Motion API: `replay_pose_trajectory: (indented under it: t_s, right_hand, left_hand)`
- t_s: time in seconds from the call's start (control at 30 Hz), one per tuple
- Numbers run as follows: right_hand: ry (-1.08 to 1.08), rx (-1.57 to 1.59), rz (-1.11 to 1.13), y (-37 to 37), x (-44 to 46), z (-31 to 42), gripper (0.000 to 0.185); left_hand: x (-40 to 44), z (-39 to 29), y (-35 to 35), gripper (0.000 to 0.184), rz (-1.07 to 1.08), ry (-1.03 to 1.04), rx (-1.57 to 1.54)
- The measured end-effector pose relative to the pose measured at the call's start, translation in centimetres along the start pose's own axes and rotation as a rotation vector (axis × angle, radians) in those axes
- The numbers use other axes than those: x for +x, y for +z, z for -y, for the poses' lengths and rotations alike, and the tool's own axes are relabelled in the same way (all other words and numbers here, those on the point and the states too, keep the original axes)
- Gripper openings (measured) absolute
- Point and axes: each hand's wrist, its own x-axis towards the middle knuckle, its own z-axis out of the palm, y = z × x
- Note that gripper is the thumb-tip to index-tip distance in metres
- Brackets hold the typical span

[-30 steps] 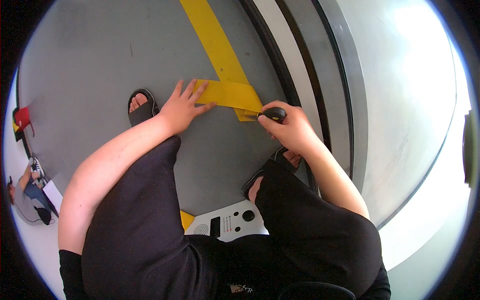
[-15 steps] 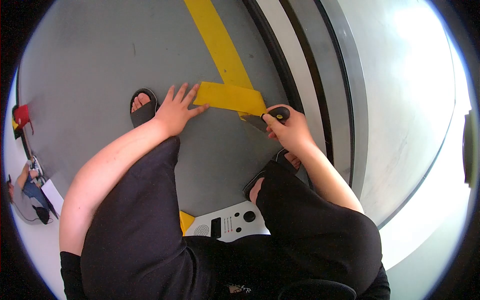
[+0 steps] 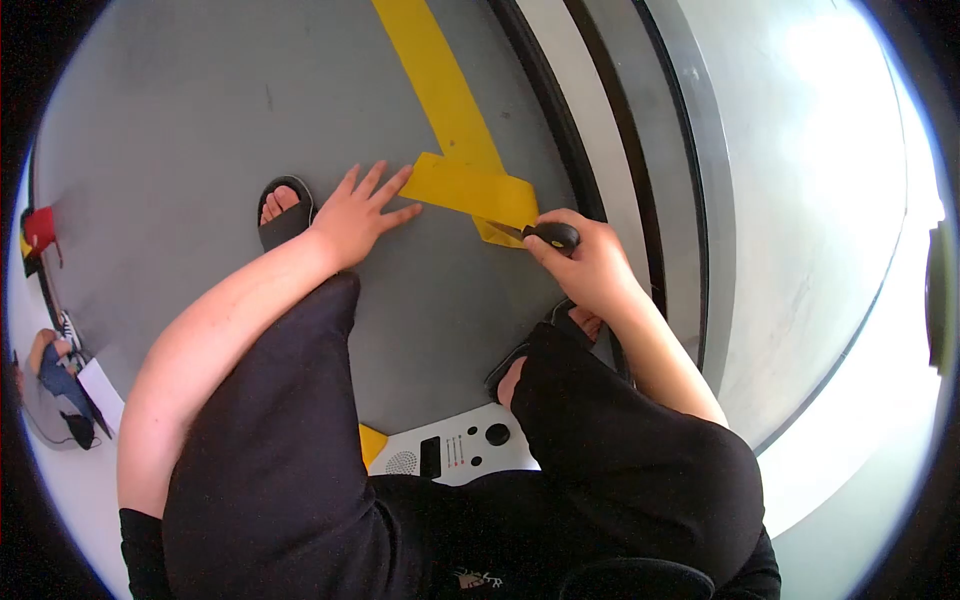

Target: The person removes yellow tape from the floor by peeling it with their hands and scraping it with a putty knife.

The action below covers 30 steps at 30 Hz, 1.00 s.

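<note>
My right hand (image 3: 588, 258) is clenched around a black-handled bladed tool (image 3: 552, 237), its blade pointing left over the near end of the yellow tape (image 3: 430, 85) on the grey floor (image 3: 200, 120). My left hand (image 3: 358, 222) grips nothing; its fingers are spread, their tips just beside the left end of the tape's turned-back flap (image 3: 465, 188). I cannot tell whether they touch it.

Half a second ago the flap's left end was further left and the blade lay mostly over bare floor; now the flap slants more, the blade has come up onto the tape, and more of the folded near end shows. My left hand has shifted slightly right.

The tool's handle bears a small yellow mark, too small to read. Nearer me, between my legs, a white panel (image 3: 510, 455) carries black knobs, a speaker grille and tiny marks I cannot read. A pale emblem (image 3: 478, 579) on my black clothing shows no legible letters. My feet are in dark sandals, and at the far left a person (image 3: 62, 370) sits.
</note>
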Motion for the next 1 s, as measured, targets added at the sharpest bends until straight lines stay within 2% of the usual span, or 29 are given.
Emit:
replay_pose_trajectory:
  t_s: [0.07, 0.13, 0.23, 0.3, 0.47, 0.53, 0.67, 0.7, 0.77, 0.83, 0.97, 1.0]
  right_hand:
    - [-0.062, -0.027, 0.008, -0.7, 0.1, 0.3, 0.029]
    - [-0.063, -0.093, 0.144, -0.9, 0.1, 0.5, 0.031]
    - [-0.157, -0.106, 0.052, 0.2, 0.8, -1.7, 0.031]
    - [-0.121, -0.055, 0.044, 0.2, 1.0, -2.5, 0.03]
    - [-0.067, 0.013, 0.014, -0.7, 0.0, -0.8, 0.028]
    - [-0.001, -0.058, 0.168, -0.8, -0.4, -0.3, 0.028]
    - [-0.087, -0.095, 0.054, 0.4, 0.4, -2.3, 0.029]
    - [-0.071, -0.09, 0.033, 0.4, 0.4, -2.3, 0.029]
    - [-0.056, -0.084, 0.01, 0.3, 0.0, -2.1, 0.029]
    - [0.055, -0.012, -0.001, 0.2, -0.5, -1.3, 0.029]
    - [0.055, -0.05, 0.012, 0.4, -0.5, -1.1, 0.029]
    - [-0.065, -0.082, 0.026, 0.5, -0.5, -1.1, 0.028]
  left_hand:
    - [1.0, 0.7, -0.3, 0.063, 0.043, 0.028, 0.042]
    - [1.3, 0.5, -1.0, 0.062, 0.052, 0.039, 0.062]
    - [1.7, 0.4, -1.3, 0.06, 0.025, 0.068, 0.093]
    - [2.0, 0.3, -1.1, 0.059, -0.013, 0.087, 0.097]
    - [2.2, 0.1, -1.4, 0.063, 0.081, 0.081, 0.089]
    - [2.2, -0.2, -1.6, 0.064, 0.115, 0.068, 0.097]
    - [2.2, -0.3, -1.8, 0.066, 0.149, 0.044, 0.104]
    - [2.1, -0.3, -1.2, 0.066, 0.149, 0.045, 0.106]
    - [1.9, -0.2, 0.2, 0.061, 0.01, 0.069, 0.091]
    - [1.7, -0.2, 0.4, 0.06, 0.016, 0.07, 0.105]
    - [1.5, -0.4, 0.5, 0.062, 0.067, 0.051, 0.132]
    - [1.5, -0.4, 0.3, 0.062, 0.067, 0.051, 0.129]
